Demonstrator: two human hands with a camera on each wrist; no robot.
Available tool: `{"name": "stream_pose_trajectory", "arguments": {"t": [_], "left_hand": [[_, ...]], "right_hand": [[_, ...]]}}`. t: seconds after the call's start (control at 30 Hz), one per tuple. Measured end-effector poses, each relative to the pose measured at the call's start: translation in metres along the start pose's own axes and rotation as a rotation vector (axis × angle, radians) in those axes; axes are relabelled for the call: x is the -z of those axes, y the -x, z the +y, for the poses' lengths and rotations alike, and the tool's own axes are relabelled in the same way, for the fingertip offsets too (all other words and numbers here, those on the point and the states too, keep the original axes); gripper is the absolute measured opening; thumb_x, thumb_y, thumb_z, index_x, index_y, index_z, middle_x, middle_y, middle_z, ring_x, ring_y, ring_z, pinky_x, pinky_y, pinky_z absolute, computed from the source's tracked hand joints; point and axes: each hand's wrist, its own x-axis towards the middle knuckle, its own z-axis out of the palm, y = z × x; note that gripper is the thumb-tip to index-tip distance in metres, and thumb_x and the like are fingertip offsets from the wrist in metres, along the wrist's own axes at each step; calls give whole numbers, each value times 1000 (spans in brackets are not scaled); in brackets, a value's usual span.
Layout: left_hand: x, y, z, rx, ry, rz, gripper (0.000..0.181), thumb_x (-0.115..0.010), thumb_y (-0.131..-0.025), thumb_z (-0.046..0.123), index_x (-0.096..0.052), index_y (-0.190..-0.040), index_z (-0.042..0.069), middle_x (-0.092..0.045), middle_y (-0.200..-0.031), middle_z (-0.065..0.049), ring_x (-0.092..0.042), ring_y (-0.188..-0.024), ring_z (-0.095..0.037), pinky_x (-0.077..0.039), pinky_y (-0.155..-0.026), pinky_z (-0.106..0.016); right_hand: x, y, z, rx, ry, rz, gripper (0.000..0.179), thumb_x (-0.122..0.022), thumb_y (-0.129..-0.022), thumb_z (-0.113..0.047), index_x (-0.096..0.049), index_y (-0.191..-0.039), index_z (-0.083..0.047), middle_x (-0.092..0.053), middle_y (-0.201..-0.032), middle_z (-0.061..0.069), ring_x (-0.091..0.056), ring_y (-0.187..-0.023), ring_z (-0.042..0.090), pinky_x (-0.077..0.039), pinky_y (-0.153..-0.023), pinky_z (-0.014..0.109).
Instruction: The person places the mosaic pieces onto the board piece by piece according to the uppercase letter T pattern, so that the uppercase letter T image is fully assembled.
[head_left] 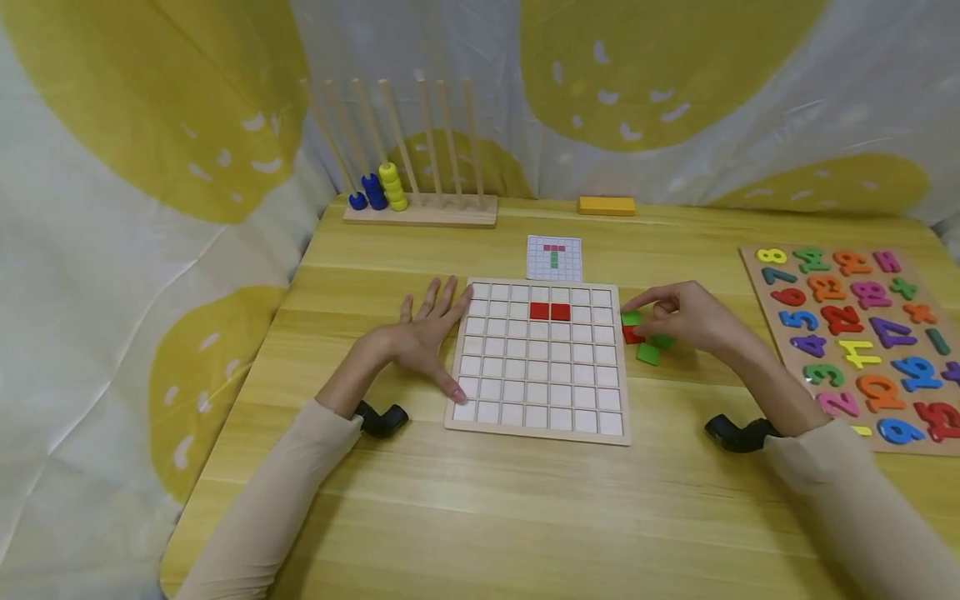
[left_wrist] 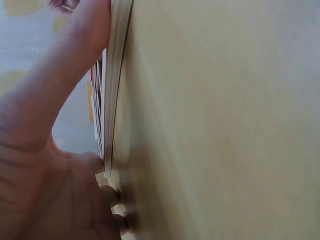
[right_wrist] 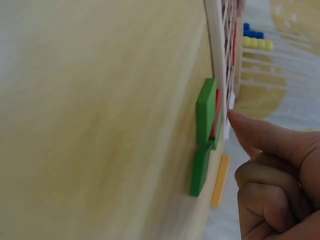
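A square wooden grid board [head_left: 538,437] with white cells lies on the table, two red tiles [head_left: 550,312] side by side in its upper part. My left hand [head_left: 422,340] is spread along the board's left edge, thumb [left_wrist: 75,55] at the lower corner and index finger at the upper one. Beside the right edge, my right hand [head_left: 692,318] hovers over a small pile: a red tile [head_left: 632,335] among several green tiles [head_left: 648,354]. Its index finger and thumb are apart, the other fingers bent. In the right wrist view, the thumb [right_wrist: 270,137] is clear of the tiles.
A pattern card [head_left: 554,258] lies beyond the board. Farther back stand a peg rack [head_left: 450,215] with blue and yellow beads and an orange block [head_left: 606,206]. A number puzzle board [head_left: 783,321] is on the right. A patterned cloth [head_left: 420,50] hangs behind the table.
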Motion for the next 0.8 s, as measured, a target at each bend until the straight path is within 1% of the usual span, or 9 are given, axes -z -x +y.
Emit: {"name": "stream_pose_trajectory", "arguments": {"t": [0.13, 0.27, 0.47, 0.8], "left_hand": [[-1, 0, -1, -8, 12, 5, 159, -93, -64, 62, 24, -163, 19, 38, -166, -14, 38, -153, -37, 23, -119, -69], [-1, 1, -2, -9, 18, 8, 159, -93, -64, 61, 24, -163, 19, 38, -166, -14, 37, -153, -37, 23, -119, -70], [0, 2, -1, -14, 21, 8, 158, -93, -65, 60, 24, -163, 18, 38, -166, -14, 37, -153, -37, 23, -119, -70], [-1, 1, -1, -13, 18, 15, 158, -93, -65, 60, 23, -163, 18, 37, -167, -15, 36, -154, -38, 21, -120, -70]], "right_hand": [[1, 7, 11, -21, -8, -18, 32, -76, -95, -15, -71, -125, -3, -34, -63, -3, -33, -59, 12, -31, -60, 32], [1, 9, 15, -16, -13, -19, 34, -78, -93, -14, -71, -124, 0, -36, -64, -4, -35, -60, 12, -32, -62, 31], [0, 8, 15, -24, -13, 6, 35, -78, -93, -17, -71, -123, -1, -37, -64, -4, -36, -60, 12, -31, -60, 31], [-2, 8, 14, -44, 23, 5, 35, -82, -90, -21, -74, -118, -1, -40, -63, -4, -37, -61, 14, -29, -59, 33]]}}
